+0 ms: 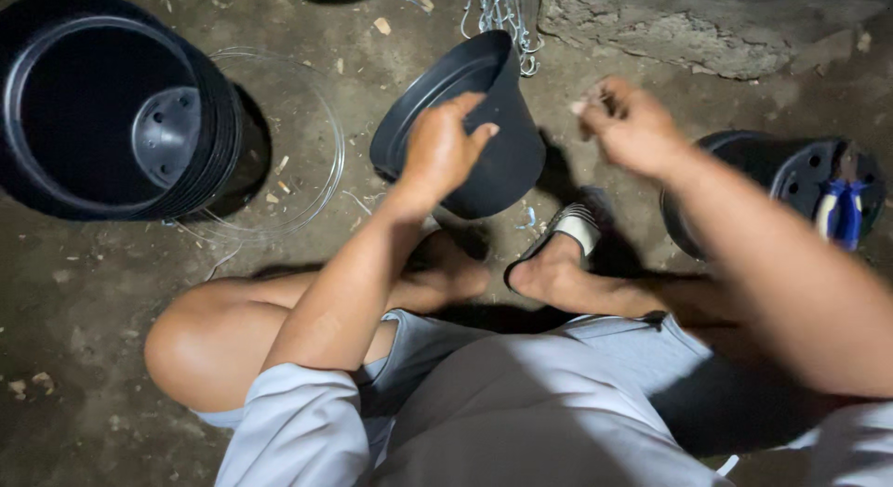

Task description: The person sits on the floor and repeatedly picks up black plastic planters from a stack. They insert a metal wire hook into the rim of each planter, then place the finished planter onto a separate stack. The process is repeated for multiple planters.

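Note:
My left hand (442, 147) grips the rim of a black plastic flower pot (502, 152), which is tilted with its mouth toward the upper left, just above my feet. To its right, my right hand (628, 124) hovers with fingertips pinched together; something small may be between them, but I cannot make it out. A bundle of thin metal hanging chains with hooks (507, 22) dangles at the top, just above the pot.
A stack of black pots (112, 110) lies on its side at top left, beside a coil of clear wire (298, 143). An upturned black pot (791, 175) at right carries blue-handled pliers (842, 213). A rough concrete slab (707, 26) sits top right. My sandalled foot (558, 250) rests below the pot.

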